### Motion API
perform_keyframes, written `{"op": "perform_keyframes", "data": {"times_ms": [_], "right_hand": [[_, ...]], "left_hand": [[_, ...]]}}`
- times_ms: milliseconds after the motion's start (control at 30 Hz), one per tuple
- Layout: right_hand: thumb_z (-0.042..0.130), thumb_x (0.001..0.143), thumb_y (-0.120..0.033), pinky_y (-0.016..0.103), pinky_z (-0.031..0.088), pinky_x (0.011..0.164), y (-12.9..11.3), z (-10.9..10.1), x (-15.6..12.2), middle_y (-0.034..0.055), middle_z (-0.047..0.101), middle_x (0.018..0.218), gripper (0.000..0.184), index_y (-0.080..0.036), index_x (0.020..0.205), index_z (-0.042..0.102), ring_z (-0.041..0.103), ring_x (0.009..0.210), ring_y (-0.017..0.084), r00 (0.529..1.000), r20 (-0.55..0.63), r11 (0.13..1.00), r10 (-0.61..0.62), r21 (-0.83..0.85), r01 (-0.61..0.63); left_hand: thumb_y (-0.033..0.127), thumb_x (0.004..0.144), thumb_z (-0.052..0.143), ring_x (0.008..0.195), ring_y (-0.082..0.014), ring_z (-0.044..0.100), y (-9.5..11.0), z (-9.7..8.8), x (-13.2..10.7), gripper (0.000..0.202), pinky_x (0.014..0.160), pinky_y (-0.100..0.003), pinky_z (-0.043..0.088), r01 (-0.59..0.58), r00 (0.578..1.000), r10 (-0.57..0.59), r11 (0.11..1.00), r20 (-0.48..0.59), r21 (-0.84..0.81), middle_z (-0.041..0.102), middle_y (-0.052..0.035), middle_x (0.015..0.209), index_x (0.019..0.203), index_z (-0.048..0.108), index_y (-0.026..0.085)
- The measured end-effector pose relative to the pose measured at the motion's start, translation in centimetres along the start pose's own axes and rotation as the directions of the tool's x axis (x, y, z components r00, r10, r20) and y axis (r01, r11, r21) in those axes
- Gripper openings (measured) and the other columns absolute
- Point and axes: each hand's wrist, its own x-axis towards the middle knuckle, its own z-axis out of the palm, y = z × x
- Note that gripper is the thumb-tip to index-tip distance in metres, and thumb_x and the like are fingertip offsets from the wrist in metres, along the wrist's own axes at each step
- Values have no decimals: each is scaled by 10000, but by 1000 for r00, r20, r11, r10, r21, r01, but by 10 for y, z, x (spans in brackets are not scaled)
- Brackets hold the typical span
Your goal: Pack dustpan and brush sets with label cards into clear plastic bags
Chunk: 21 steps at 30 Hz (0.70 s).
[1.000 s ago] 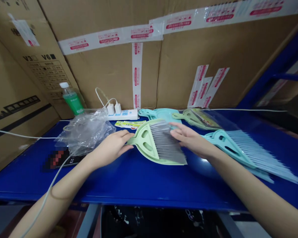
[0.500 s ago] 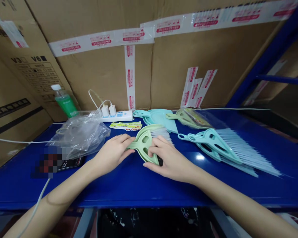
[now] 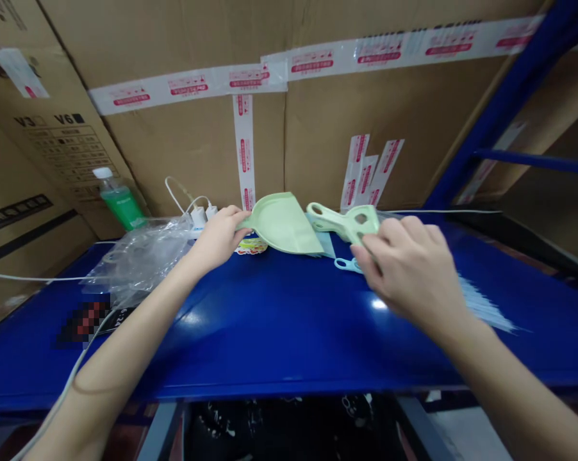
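Note:
My left hand [image 3: 218, 235] is closed on the handle of a pale green dustpan [image 3: 284, 224] and holds it tilted above the blue shelf [image 3: 279, 326]. My right hand [image 3: 411, 272] is closed on a pale green hand brush [image 3: 344, 223], lifted clear of the dustpan, handle pointing left. My right hand hides the brush's bristles. Behind and below lie teal brushes [image 3: 346, 264] and a teal dustpan [image 3: 325, 243], partly covered by my right hand, with pale bristles [image 3: 484, 307] sticking out to the right.
A crumpled clear plastic bag [image 3: 138, 259] lies left of my left hand. A green bottle [image 3: 117, 200], a white power strip with plugs [image 3: 200, 216] and a printed label [image 3: 250, 246] sit at the back. Taped cardboard boxes [image 3: 318, 115] wall the rear; a white cable [image 3: 39, 277] runs left.
The green brush and dustpan lay together on the shelf; now my left hand has lifted the dustpan and my right hand has pulled the brush out, up and to the right.

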Motion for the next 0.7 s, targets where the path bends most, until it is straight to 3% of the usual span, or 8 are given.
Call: {"op": "perform_keyframes", "data": {"times_ms": [67,233,400,500,600,700], "right_hand": [[336,942,-307,332,250,574,21,7,-7,90,494,667,428,-184,620,591,414,678,225,998,63,1000,-4,-27,6],[317,933,-299,327,304,543,55,28,-38,99,492,619,453,-192,577,576,432,635,224,951,296,996,-90,42,82],[282,942,-406,333,408,601,65,26,-58,86,519,662,451,-216,606,514,503,644,214,913,403,972,-68,234,-31],[326,920,-451,314,410,567,72,21,-54,66,536,676,387,-232,636,472,538,623,202,889,458,942,-1,299,-153],[367,892,-404,318,437,596,83,27,-35,71,586,738,283,-226,738,525,578,661,211,859,508,921,66,301,-249],[385,880,-332,326,460,663,88,47,-7,89,628,815,237,-208,828,580,612,747,230,767,631,936,113,192,-296]], "left_hand": [[208,906,471,962,-245,597,-3,9,21,251,860,-391,479,-33,997,27,996,71,79,647,-116,1017,1070,646,134],[205,881,490,928,-233,614,-11,26,68,228,849,-356,469,-120,980,108,991,169,61,665,-110,946,968,688,134],[214,868,502,956,-223,615,-14,25,93,251,842,-332,463,-191,944,178,981,276,19,675,-111,1004,1020,683,128],[229,875,492,975,-205,611,-17,19,97,295,838,-313,459,-220,924,210,975,319,-5,658,-109,1095,1106,653,138],[241,875,495,949,-174,619,-17,15,99,301,809,-271,460,-251,896,245,967,372,-31,661,-81,1110,1123,648,167],[243,878,488,955,-177,621,-12,18,103,302,818,-272,454,-254,882,244,967,404,-28,665,-81,1113,1119,651,165]]}}
